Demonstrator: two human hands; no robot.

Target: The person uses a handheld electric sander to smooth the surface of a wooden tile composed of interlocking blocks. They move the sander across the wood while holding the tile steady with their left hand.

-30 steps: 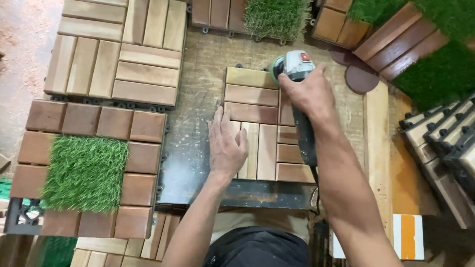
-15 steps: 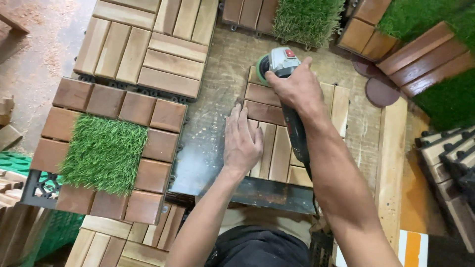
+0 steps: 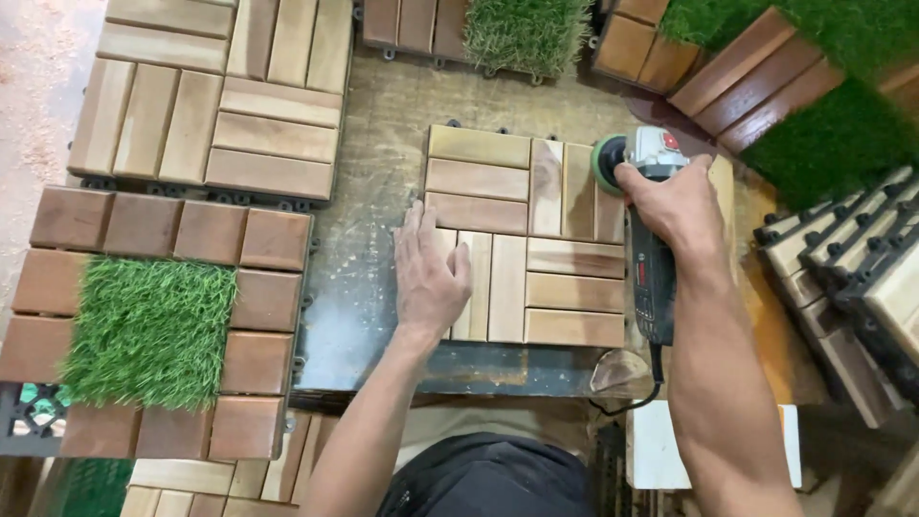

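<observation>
- My left hand (image 3: pixel 428 273) lies flat, fingers spread, on the near-left corner of the wooden deck tile (image 3: pixel 526 235) lying on the worn workbench (image 3: pixel 369 258).
- The tile is pale slats in four blocks, alternately crosswise and lengthwise.
- My right hand (image 3: pixel 675 206) is wrapped around the grey-black angle grinder (image 3: pixel 651 225), its green disc at the tile's far-right edge.

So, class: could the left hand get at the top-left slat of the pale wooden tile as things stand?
Probably yes. The left hand lies flat on the pale wooden tile, and the top-left slat is bare; the sander sits off at the right edge.
</observation>
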